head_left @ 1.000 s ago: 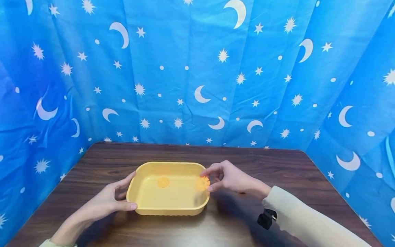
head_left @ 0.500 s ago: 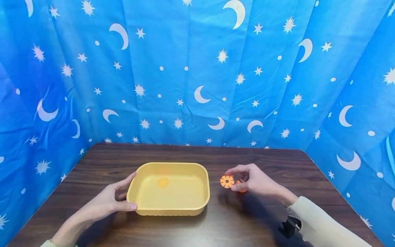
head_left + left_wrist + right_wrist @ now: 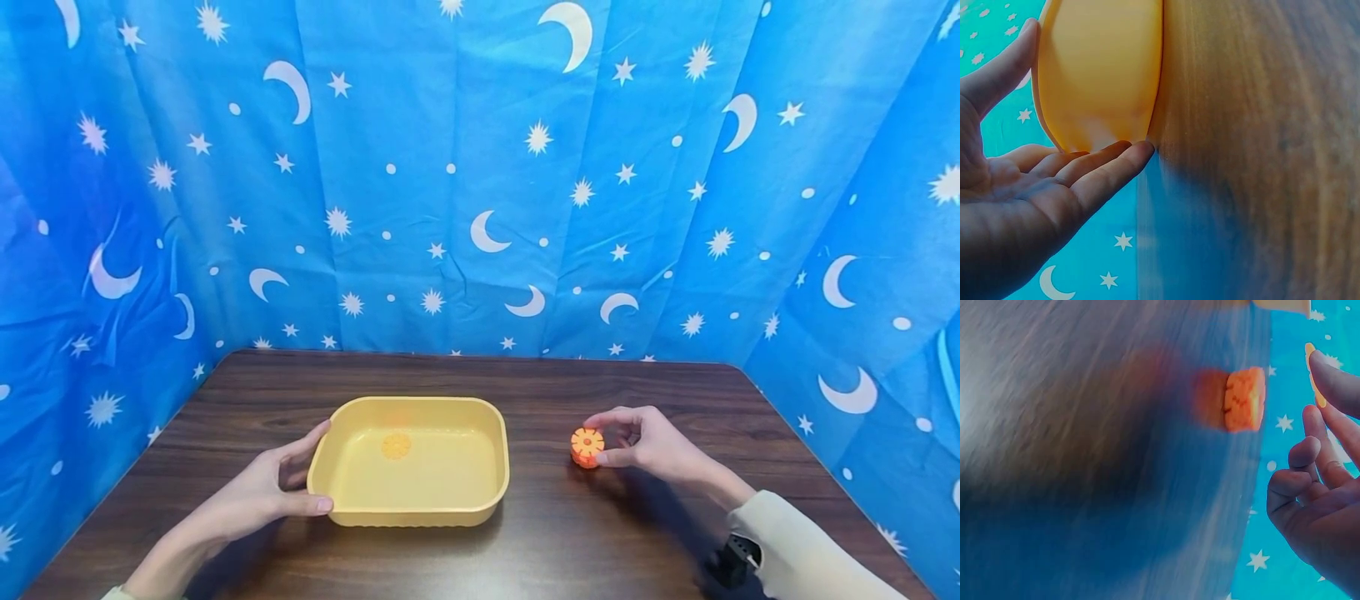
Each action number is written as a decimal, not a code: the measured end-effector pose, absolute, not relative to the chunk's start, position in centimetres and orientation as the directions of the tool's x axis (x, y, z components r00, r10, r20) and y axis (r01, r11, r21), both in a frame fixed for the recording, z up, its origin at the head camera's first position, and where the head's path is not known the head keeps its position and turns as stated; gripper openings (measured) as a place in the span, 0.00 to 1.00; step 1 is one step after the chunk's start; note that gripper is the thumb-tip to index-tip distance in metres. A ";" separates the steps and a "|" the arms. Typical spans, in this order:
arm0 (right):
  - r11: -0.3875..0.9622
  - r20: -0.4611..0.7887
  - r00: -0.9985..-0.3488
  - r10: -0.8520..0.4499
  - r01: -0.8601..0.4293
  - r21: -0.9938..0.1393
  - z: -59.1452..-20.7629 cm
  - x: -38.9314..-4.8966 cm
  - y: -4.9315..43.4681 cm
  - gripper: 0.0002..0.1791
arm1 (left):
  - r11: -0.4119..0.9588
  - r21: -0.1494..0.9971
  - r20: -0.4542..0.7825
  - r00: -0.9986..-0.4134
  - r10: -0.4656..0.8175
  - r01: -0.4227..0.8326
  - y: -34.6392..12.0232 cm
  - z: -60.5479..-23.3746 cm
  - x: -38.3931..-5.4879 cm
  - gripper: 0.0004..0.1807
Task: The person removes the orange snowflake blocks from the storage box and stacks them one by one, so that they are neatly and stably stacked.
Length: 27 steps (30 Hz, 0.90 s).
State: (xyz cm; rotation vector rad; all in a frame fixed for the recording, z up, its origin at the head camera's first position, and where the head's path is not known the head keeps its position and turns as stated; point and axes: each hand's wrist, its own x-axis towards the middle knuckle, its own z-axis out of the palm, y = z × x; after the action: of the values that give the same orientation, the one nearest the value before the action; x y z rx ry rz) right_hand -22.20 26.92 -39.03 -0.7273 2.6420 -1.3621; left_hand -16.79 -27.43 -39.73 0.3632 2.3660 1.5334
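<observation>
In the head view, my right hand [image 3: 663,446] pinches an orange flower-shaped disc [image 3: 587,441] with notched edges between thumb and fingertips. Below it on the table stands a short stack of orange discs [image 3: 1244,400]. The right wrist view shows a gap between the held disc [image 3: 1315,376] and that stack. At the left end of a yellow rectangular tub [image 3: 420,490], my left hand [image 3: 243,492] rests with its fingers and thumb spread along the wall. A pale yellow-orange flower-shaped disc [image 3: 396,447] lies on the tub's floor, towards its left.
The dark wooden table [image 3: 525,567] carries the tub in its middle and the stack to the right. Blue cloth [image 3: 420,200] with white moons and stars hangs behind and at both sides. A black strap device [image 3: 735,560] sits at the right wrist.
My right hand has moved right, from over the tub's right end to above the stack, still pinching the orange disc. The left hand and the tub have stayed in place.
</observation>
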 end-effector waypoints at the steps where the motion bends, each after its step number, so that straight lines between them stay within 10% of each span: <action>1: 0.493 0.140 -0.887 -0.441 -0.369 -0.788 -39.1 -22.2 27.1 0.25 | 0.396 0.917 -0.108 -0.923 0.369 0.051 -27.4 -39.8 -16.8 0.56; 27: 0.518 0.114 -0.914 -0.388 -0.319 -0.794 -41.1 -22.8 27.9 0.25 | 0.411 0.910 -0.112 -0.931 0.348 0.044 -27.4 -39.7 -16.8 0.56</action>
State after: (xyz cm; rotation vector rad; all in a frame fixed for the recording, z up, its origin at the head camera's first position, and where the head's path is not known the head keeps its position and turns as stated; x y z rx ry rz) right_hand -22.85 27.92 -41.12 -0.6232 2.6687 -1.3709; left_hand -16.76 -27.36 -39.73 0.3415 2.3871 1.5270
